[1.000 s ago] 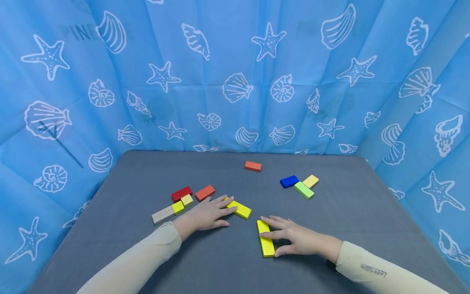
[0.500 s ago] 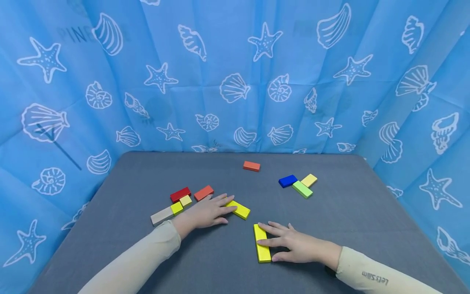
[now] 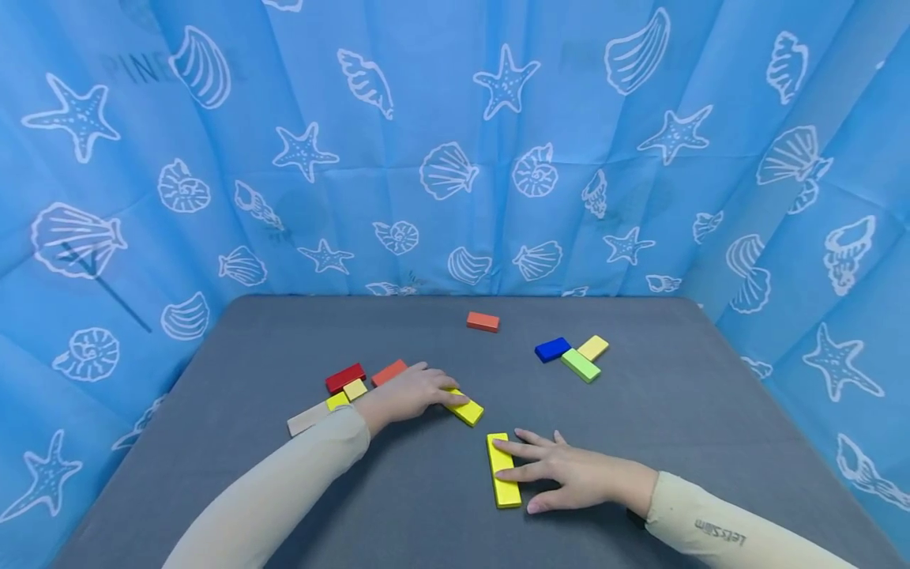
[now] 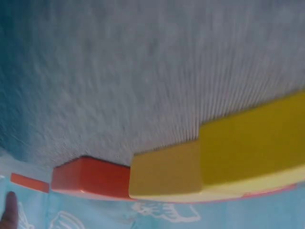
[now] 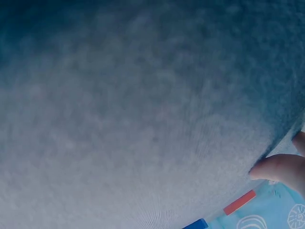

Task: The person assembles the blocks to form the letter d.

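Observation:
In the head view my left hand (image 3: 412,391) is over the left end of a long yellow block (image 3: 469,411), one fingertip on its top. Its fingers look bent, and the thumb is hidden, so a grip cannot be made out. My right hand (image 3: 579,474) rests with spread, fairly straight fingers on a second long yellow block (image 3: 503,486); its thumb lies beside the block's near right end. Both blocks lie flat on the grey table, apart from each other. Beside the left hand is an orange block (image 3: 388,372), partly covered by it.
Left of the left forearm lie a red block (image 3: 345,378), a pale yellow block (image 3: 355,390), a yellow piece (image 3: 337,401) and a beige block (image 3: 306,420). Farther back are an orange block (image 3: 483,322) and a blue (image 3: 552,349), green (image 3: 581,366) and yellow (image 3: 593,348) cluster.
My left hand has shifted slightly right and its spread fingers have drawn together and bent over the block. My right hand has drawn its yellow block slightly nearer and left.

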{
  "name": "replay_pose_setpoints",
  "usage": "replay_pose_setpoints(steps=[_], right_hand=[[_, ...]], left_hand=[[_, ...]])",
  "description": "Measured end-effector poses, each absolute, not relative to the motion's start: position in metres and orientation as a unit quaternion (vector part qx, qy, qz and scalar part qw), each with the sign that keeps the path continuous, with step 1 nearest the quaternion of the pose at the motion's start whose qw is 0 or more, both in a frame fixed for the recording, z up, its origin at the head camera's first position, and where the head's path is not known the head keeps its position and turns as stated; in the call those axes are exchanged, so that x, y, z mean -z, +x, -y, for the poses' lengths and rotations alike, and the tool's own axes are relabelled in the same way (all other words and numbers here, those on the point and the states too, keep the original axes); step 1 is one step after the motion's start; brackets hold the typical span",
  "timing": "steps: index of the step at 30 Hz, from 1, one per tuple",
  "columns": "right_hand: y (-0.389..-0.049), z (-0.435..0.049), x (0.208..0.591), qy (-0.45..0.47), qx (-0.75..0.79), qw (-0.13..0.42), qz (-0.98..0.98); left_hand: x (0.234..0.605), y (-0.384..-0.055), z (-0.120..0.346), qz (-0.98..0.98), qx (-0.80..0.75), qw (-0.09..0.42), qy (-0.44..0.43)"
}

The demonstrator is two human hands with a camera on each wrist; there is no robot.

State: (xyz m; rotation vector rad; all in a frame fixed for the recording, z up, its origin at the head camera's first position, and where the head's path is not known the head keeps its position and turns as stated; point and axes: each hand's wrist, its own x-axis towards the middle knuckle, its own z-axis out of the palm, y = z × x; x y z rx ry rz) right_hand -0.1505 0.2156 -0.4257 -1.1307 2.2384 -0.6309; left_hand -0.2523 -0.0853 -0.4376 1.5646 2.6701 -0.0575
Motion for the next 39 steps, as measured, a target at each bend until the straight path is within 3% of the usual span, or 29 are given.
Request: replay_pose_setpoints(steps=[8, 14, 23, 39], right_hand=[[-0.149, -0.213, 0.420, -0.417, 0.224, 0.279, -0.836], [-0.152, -0.211, 0.421, -0.423, 0.225, 0.284, -0.831], [-0.154, -0.214, 0.421, -0.420, 0.231, 0.293, -0.827], [-0.161, -0.217, 0.427, -0.421, 0.235, 0.308, -0.820]], left_hand=[[0.434, -0.260, 0.063, -0.837, 0.034, 0.001, 0.546], [0.436, -0.240, 0.057, -0.866, 0.042, -0.029, 0.498], [0.441, -0.217, 0.047, -0.900, 0.021, 0.071, 0.429], [0.434, -0.239, 0.044, -0.853, -0.020, 0.117, 0.508]])
